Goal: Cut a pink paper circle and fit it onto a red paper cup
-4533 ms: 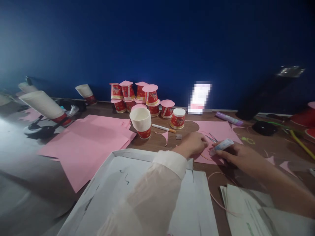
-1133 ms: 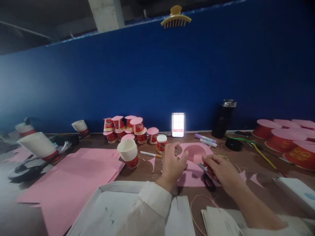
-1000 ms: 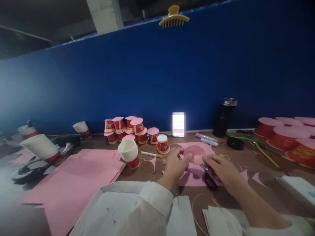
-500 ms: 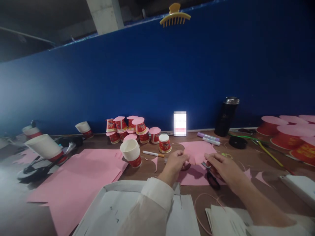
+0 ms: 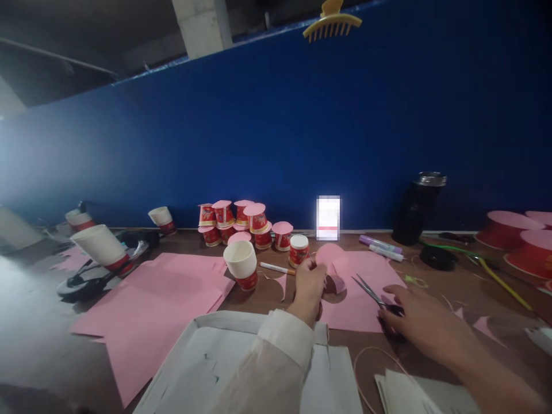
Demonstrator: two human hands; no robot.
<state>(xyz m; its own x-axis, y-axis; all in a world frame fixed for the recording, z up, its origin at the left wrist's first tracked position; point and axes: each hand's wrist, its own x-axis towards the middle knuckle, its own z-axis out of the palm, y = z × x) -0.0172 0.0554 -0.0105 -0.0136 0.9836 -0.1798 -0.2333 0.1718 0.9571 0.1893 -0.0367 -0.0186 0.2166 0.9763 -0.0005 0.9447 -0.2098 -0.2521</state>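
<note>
My left hand (image 5: 309, 287) pinches the edge of a rounded piece of pink paper (image 5: 331, 257), held just above a larger pink sheet (image 5: 360, 310). A curled flap hangs from this piece. My right hand (image 5: 414, 316) has thumb and fingers around the dark handles of the scissors (image 5: 370, 289); part of the handles is hidden by the hand. The blades are slightly apart and point up and left over the sheet. Left of my left hand are a red paper cup upside down (image 5: 299, 251) and a white-orange marker (image 5: 277, 268).
An upright paper cup (image 5: 240, 265) and stacked pink-topped cups (image 5: 224, 214) stand left. Pink sheets (image 5: 159, 293) and a white box (image 5: 207, 351) lie nearer. At right are a black bottle (image 5: 414, 210), purple marker (image 5: 379, 244) and larger red cups (image 5: 502, 233).
The view has shifted left. My right hand has left the paper and moved right and down, and the scissors now extend from its fingers. My left hand still holds the rounded paper.
</note>
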